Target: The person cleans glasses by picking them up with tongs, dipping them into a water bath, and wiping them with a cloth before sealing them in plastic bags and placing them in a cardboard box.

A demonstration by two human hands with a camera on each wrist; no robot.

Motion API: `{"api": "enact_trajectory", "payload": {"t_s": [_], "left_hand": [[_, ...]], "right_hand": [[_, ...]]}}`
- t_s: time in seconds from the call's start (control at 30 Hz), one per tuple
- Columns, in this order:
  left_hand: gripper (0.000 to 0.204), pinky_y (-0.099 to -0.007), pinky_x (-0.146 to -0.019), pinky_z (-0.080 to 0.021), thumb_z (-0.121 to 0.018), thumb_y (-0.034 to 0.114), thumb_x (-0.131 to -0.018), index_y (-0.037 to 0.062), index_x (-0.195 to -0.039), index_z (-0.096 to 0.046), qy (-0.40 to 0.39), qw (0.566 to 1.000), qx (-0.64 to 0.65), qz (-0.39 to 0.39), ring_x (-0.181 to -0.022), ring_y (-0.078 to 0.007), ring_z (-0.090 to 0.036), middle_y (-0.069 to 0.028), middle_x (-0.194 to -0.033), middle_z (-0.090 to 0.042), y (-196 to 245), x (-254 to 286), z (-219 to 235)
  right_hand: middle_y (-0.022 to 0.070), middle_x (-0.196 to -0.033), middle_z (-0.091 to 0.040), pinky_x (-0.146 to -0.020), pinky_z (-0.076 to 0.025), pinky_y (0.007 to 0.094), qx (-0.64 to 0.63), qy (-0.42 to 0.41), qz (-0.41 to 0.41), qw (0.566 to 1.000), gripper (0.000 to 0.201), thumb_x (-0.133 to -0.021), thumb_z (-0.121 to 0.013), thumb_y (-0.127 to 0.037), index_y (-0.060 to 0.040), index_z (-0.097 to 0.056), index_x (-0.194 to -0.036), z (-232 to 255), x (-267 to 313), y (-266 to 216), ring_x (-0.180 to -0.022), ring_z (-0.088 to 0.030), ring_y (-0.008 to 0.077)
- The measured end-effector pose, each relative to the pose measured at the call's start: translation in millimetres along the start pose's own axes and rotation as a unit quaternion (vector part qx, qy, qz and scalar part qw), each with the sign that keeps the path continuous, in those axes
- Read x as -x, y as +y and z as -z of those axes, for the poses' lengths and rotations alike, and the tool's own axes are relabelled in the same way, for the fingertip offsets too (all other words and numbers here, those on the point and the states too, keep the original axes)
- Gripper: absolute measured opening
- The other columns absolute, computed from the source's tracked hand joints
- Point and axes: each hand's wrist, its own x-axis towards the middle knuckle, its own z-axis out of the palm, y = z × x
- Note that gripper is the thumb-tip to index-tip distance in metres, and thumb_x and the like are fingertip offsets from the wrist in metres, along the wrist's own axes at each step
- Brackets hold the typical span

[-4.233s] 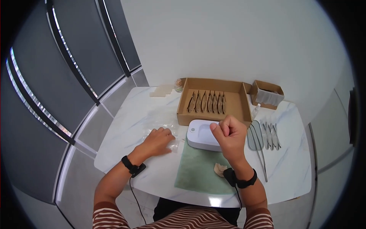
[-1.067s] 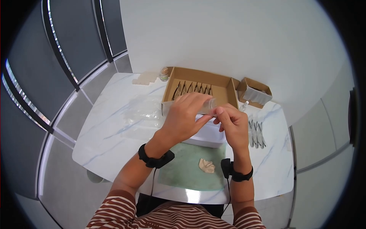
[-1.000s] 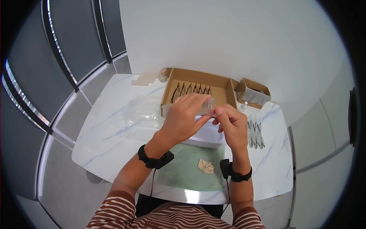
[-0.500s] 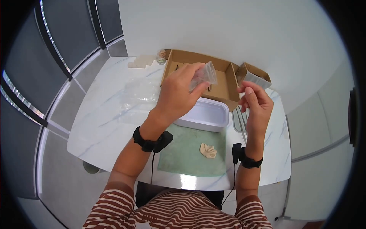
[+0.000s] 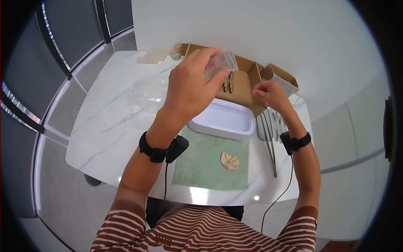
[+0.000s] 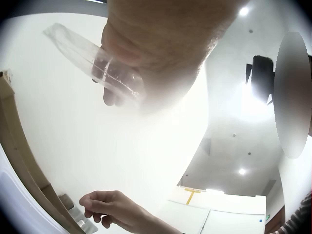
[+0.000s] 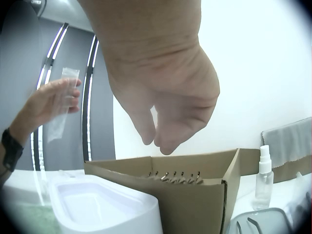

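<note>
My left hand [image 5: 189, 86] holds up a clear plastic bag [image 5: 225, 61] between thumb and fingers, its mouth toward the right. In the left wrist view the bag [image 6: 78, 56] hangs past the fingers, thin and see-through. My right hand [image 5: 273, 96] is over the right end of a cardboard box [image 5: 242, 87], its fingers loosely curled. In the right wrist view this hand [image 7: 170, 107] has thumb and forefinger close together, with nothing visible between them. Inside the box stand several dark-tipped, eyeglass-like pieces [image 5: 228, 83], partly hidden by the left hand.
A white oblong tub [image 5: 224, 117] stands before the box on a green cloth [image 5: 210, 164], with a crumpled beige cloth [image 5: 229, 161] nearby. Long grey rods [image 5: 268, 145] lie right. A spray bottle [image 7: 263, 183], small carton [image 5: 279, 77], lidded jar [image 5: 176, 52] and plastic sheets [image 5: 147, 98] surround these.
Over the last second the right hand has left the bag's mouth and moved right, over the box. The left hand has raised the bag, whose mouth now gapes. The head view has shifted.
</note>
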Motion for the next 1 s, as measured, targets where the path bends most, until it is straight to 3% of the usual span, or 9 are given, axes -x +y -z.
{"api": "enact_trajectory", "payload": {"t_s": [0.07, 0.13, 0.2, 0.33, 0.4, 0.53, 0.87, 0.93, 1.0], "left_hand": [[0.038, -0.0377, -0.087, -0.054, -0.076, 0.014, -0.086, 0.0015, -0.12, -0.065, -0.01, 1.0, 0.003, 0.02, -0.101, -0.0286, -0.071, -0.0149, -0.109, -0.072, 2.8, -0.4, 2.7], [0.04, -0.0371, -0.093, -0.053, -0.076, 0.013, -0.086, 0.0009, -0.122, -0.065, -0.019, 0.999, 0.005, 0.037, -0.104, -0.029, -0.07, -0.0155, -0.111, -0.073, 3.8, -0.1, 5.0], [0.038, -0.0394, -0.082, -0.055, -0.074, 0.018, -0.088, 0.0019, -0.12, -0.063, -0.028, 0.999, -0.011, 0.036, -0.097, -0.0308, -0.071, -0.0162, -0.108, -0.07, 1.5, 0.1, 5.4], [0.038, -0.0404, -0.081, -0.054, -0.074, 0.019, -0.088, 0.002, -0.12, -0.063, -0.044, 0.998, -0.01, 0.047, -0.096, -0.0321, -0.07, -0.0168, -0.107, -0.07, -0.6, -0.7, 8.1], [0.041, -0.0369, -0.089, -0.054, -0.075, 0.012, -0.085, -0.0001, -0.123, -0.064, -0.078, 0.991, -0.01, 0.111, -0.104, -0.0316, -0.07, -0.0176, -0.112, -0.071, 1.9, -2.5, 10.6], [0.041, -0.0375, -0.087, -0.055, -0.076, 0.012, -0.084, -0.0004, -0.121, -0.064, -0.078, 0.992, -0.017, 0.1, -0.101, -0.0323, -0.07, -0.018, -0.109, -0.071, -3.5, -1.4, 8.7], [0.034, -0.0415, -0.077, -0.053, -0.074, 0.015, -0.087, -0.0001, -0.116, -0.065, -0.077, 0.995, -0.022, 0.051, -0.09, -0.034, -0.067, -0.015, -0.1, -0.067, -9.5, 0.7, 1.7], [0.034, -0.0415, -0.077, -0.053, -0.074, 0.015, -0.087, 0.0, -0.116, -0.065, -0.079, 0.995, -0.027, 0.049, -0.089, -0.0341, -0.067, -0.0149, -0.099, -0.067, -7.2, 0.2, 2.3], [0.038, -0.0376, -0.084, -0.055, -0.076, 0.012, -0.084, -0.0012, -0.118, -0.065, -0.094, 0.992, -0.032, 0.074, -0.097, -0.0323, -0.07, -0.0178, -0.105, -0.07, -5.3, -0.4, 4.0]], "right_hand": [[0.0148, -0.086, -0.075, -0.077, -0.056, 0.0389, 0.061, -0.046, -0.012, 0.997, 0.022, -0.081, -0.075, -0.026, -0.0061, -0.079, -0.091, -9.1, -15.3, -3.3, -0.081, -0.072, 0.0301], [0.0152, -0.087, -0.075, -0.079, -0.057, 0.039, 0.087, -0.059, 0.012, 0.994, 0.022, -0.08, -0.076, -0.026, -0.0066, -0.079, -0.091, -21.6, -31.8, 1.0, -0.082, -0.073, 0.031], [0.0163, -0.09, -0.076, -0.083, -0.057, 0.04, 0.128, -0.095, 0.008, 0.987, 0.024, -0.077, -0.077, -0.027, -0.0074, -0.08, -0.089, -33.6, -48.5, 1.3, -0.087, -0.073, 0.0327], [0.0156, -0.089, -0.076, -0.077, -0.058, 0.0391, 0.202, -0.099, 0.038, 0.974, 0.029, -0.078, -0.08, -0.031, -0.006, -0.079, -0.093, -58.4, -72.9, 8.5, -0.082, -0.074, 0.0294], [0.0149, -0.082, -0.075, -0.071, -0.06, 0.0387, 0.215, -0.151, -0.01, 0.965, 0.031, -0.077, -0.079, -0.035, -0.0062, -0.079, -0.089, -64.8, -81.0, 7.0, -0.074, -0.074, 0.028], [0.0132, -0.073, -0.072, -0.063, -0.059, 0.0372, 0.239, -0.171, -0.056, 0.954, 0.038, -0.079, -0.077, -0.042, -0.0046, -0.078, -0.084, -77.7, -95.6, 7.9, -0.06, -0.071, 0.025], [0.0144, -0.077, -0.074, -0.065, -0.059, 0.0383, 0.232, -0.134, -0.035, 0.963, 0.03, -0.082, -0.071, -0.036, -0.0067, -0.077, -0.086, -97.5, -103.4, 32.6, -0.066, -0.073, 0.0271], [0.0155, -0.075, -0.073, -0.069, -0.059, 0.041, 0.246, -0.029, 0.028, 0.968, 0.031, -0.084, -0.066, -0.034, -0.0053, -0.077, -0.083, -108.1, -106.2, 49.4, -0.068, -0.073, 0.0297], [0.0158, -0.073, -0.073, -0.072, -0.06, 0.0422, 0.227, -0.076, -0.033, 0.97, 0.033, -0.085, -0.064, -0.035, -0.0045, -0.077, -0.081, -96.5, -107.1, 39.9, -0.069, -0.073, 0.0315]]}}
